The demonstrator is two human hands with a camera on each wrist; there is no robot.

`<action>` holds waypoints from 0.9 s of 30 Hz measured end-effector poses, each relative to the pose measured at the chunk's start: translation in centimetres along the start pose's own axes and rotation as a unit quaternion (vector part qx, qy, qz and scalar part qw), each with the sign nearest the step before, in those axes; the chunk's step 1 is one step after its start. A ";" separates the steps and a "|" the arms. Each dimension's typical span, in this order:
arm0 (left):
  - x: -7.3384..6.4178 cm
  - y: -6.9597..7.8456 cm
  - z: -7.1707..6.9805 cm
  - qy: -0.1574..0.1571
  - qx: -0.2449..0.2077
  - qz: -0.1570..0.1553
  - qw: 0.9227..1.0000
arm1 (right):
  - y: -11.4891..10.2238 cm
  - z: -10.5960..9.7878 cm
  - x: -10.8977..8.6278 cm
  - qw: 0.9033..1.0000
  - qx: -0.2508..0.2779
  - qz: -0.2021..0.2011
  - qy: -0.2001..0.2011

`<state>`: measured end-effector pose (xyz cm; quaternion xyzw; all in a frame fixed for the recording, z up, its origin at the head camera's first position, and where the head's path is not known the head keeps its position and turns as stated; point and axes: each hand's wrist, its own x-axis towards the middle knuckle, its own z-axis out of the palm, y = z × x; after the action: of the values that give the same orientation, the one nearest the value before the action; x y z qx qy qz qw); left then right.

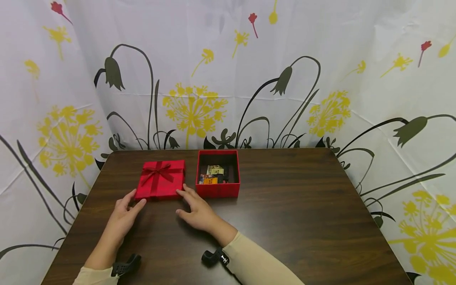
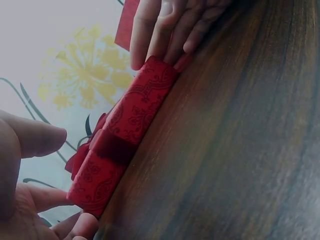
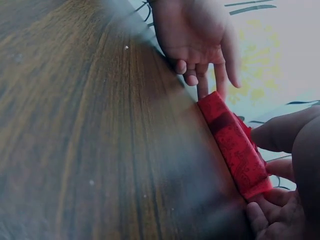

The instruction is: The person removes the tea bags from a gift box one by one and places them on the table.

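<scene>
Left hand (image 1: 122, 218) and right hand (image 1: 200, 213), fingers (image 1: 128, 197) spread apart, touch opposite sides of the lid (image 1: 164, 183) beside the box (image 1: 218, 192).

In the head view we cannot read the print on the packets (image 1: 211, 179), and the red box (image 1: 218, 190) keeps part of its floor from us behind its front wall. The underside of the lid (image 1: 165, 190) is hidden. Both the left hand (image 1: 124, 215) and the right hand (image 1: 199, 211) hide some of their own fingers. We lose the sleeves (image 1: 254, 257) and the near side of the table (image 1: 295, 221) at the bottom edge. In each wrist view the edges crop both hands, and the right wrist's has a pale blur over some tabletop.
</scene>
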<state>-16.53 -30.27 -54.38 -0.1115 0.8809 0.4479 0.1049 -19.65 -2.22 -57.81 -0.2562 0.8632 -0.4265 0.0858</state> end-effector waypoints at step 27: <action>-0.6 0.0 0.6 0.071 -0.035 0.010 0.997 | -2.5 -3.3 -0.4 0.983 0.180 0.001 -0.038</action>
<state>-15.86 -29.71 -54.57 -0.1383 0.8708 0.4705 0.0335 -19.56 -0.94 -53.79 -0.2515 0.7690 -0.5645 0.1633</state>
